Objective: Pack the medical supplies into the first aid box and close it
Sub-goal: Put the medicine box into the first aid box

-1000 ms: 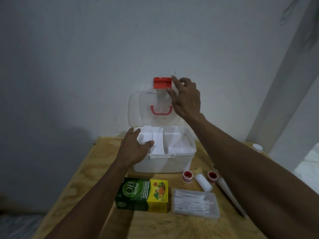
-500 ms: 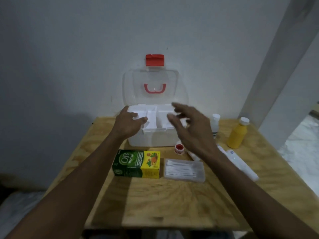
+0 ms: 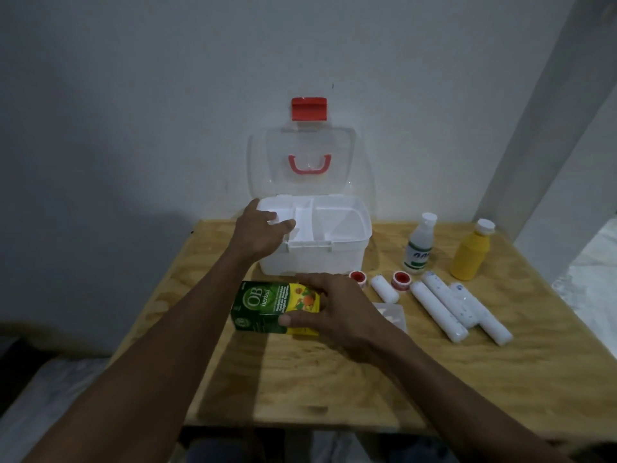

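Observation:
The white first aid box point(image 3: 347, 252) stands at the back of the table, its clear lid point(image 3: 300, 142) with a red latch upright against the wall. My left hand point(image 3: 258, 233) rests on the box's front left rim, thumb over the inner tray. My right hand point(image 3: 337, 310) is closed around the right end of the green and yellow medicine carton point(image 3: 263, 307), which lies on the table in front of the box. A clear pack of cotton swabs point(image 3: 394, 315) is mostly hidden behind that hand.
Right of the carton lie two red-capped tape rolls point(image 3: 400, 279), a short gauze roll point(image 3: 384, 289) and three long white rolls point(image 3: 437, 310). A white pump bottle point(image 3: 419, 245) and a yellow bottle point(image 3: 470, 250) stand at the back right. The wooden table point(image 3: 334, 379) ends close in front.
My right hand came down from the raised lid to the table and closed on the carton. My left hand stayed on the box rim. The view widened, showing the bottles and rolls.

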